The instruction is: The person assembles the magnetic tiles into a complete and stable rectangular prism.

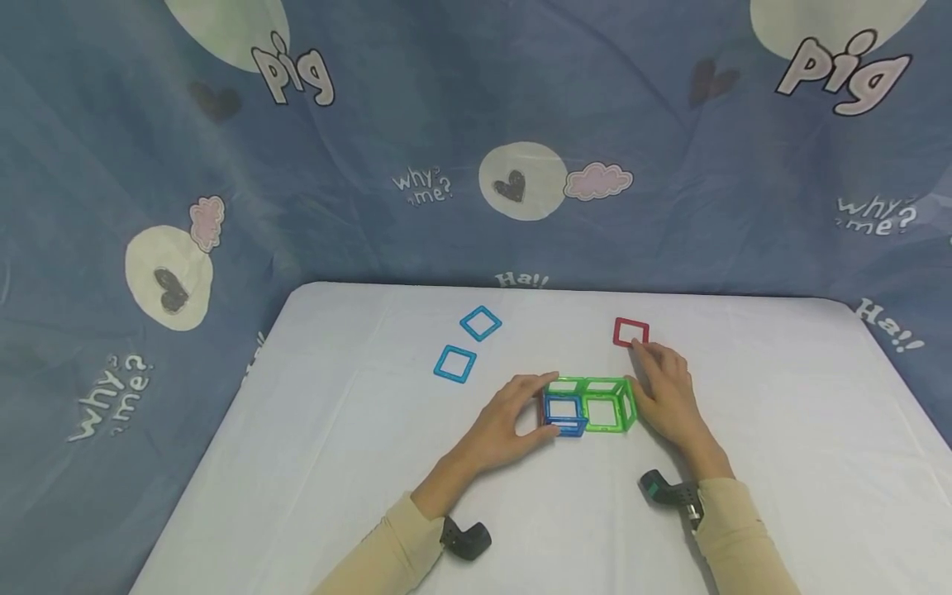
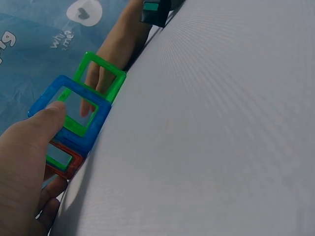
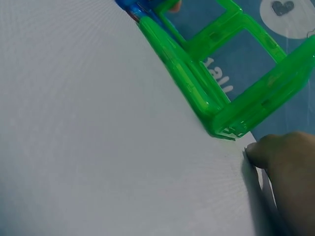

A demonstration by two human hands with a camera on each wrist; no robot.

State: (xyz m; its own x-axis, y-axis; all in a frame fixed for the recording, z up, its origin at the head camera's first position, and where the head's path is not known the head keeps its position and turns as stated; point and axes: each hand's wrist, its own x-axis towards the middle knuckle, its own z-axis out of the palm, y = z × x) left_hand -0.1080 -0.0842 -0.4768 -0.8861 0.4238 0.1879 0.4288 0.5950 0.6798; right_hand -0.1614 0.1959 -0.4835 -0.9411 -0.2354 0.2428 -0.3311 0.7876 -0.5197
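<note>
A structure of square magnetic tiles stands on the table, with green frames [image 1: 604, 413] on its right part and a blue tile [image 2: 70, 140] at the front left. A red tile [image 2: 74, 164] forms its left end. My left hand [image 1: 502, 421] grips that left end, thumb on the blue tile and fingers reaching behind. My right hand [image 1: 671, 397] is beside the green right end, its index fingertip at the lower edge of a loose red square tile [image 1: 631, 321]. The right wrist view shows its thumb [image 3: 290, 167] apart from the green frames.
Two loose light-blue square tiles [image 1: 481, 323] lie on the white table [image 1: 372, 463], left of and beyond the structure. Behind the table hangs a blue printed cloth [image 1: 416, 91].
</note>
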